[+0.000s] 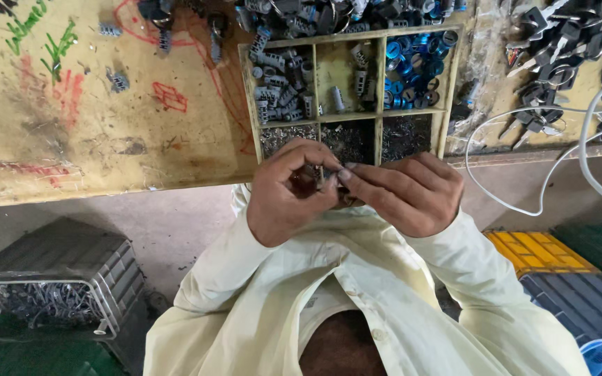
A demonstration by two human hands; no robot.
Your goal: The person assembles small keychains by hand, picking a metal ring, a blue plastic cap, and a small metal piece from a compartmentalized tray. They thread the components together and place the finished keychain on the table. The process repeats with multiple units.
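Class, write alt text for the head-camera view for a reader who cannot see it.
Two hands, the left hand and right hand, meet fingertip to fingertip over a small part, too hidden to identify. Behind them a divided wooden tray holds grey metal cylinders, blue rings and tiny metal bits on a paint-marked workbench.

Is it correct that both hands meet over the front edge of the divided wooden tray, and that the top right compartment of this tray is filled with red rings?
Not quite. In the head view, the left hand and right hand do meet over the front edge of the divided wooden tray, but the rings in its top right compartment are blue, not red.
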